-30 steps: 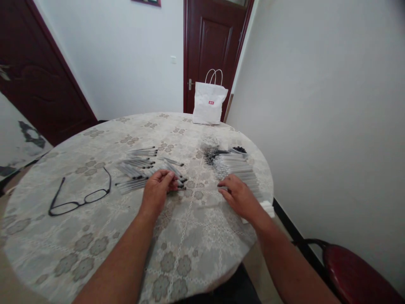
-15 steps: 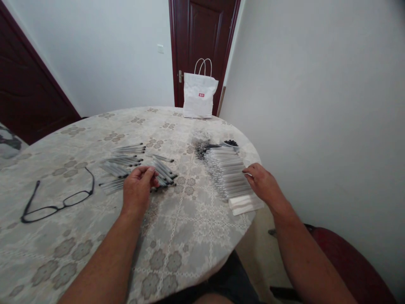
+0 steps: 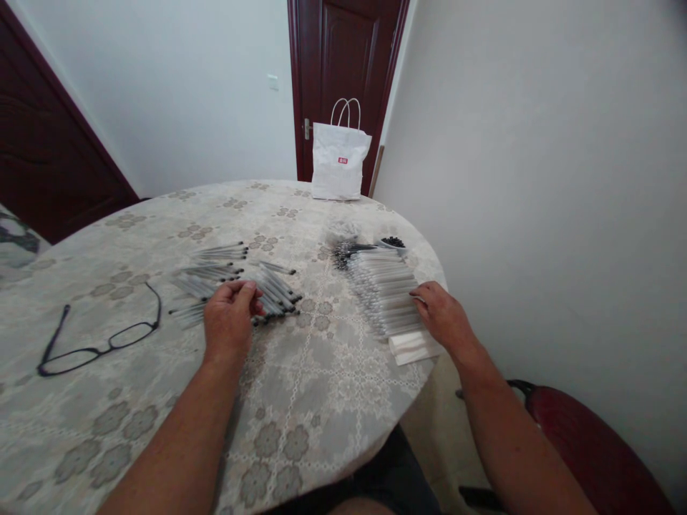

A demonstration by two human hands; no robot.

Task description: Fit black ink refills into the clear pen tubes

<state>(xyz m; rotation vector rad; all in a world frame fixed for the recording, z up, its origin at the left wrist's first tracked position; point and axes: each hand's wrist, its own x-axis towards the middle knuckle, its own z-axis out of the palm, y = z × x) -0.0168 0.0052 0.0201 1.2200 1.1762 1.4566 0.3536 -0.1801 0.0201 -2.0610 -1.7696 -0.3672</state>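
My left hand (image 3: pixel 230 315) is closed in a pinch over a loose group of slim grey pens (image 3: pixel 276 290) with black ends. Whatever its fingertips hold, if anything, is hidden. At the right edge of a neat stack of clear whitish pen barrels (image 3: pixel 383 286), my right hand (image 3: pixel 440 309) has thumb and forefinger pressed together by the barrel ends. Something thin and pale shows at its fingertips, too small to name. Small black parts fill a shallow dish (image 3: pixel 403 247) behind the stack. Beside them lies a heap of thin, dark-and-silver pieces (image 3: pixel 342 254).
A folded white paper or tissue (image 3: pixel 413 348) lies at the stack's near end. Eyeglasses (image 3: pixel 101 350) rest on the left of the round, cloth-covered table (image 3: pixel 333 400). A white paper bag (image 3: pixel 339 168) stands at the far edge. A red chair (image 3: pixel 590 436) is at right.
My left hand has shifted slightly left and down. My right hand has moved a little, still by the barrel ends. The pens and the stack look the same.
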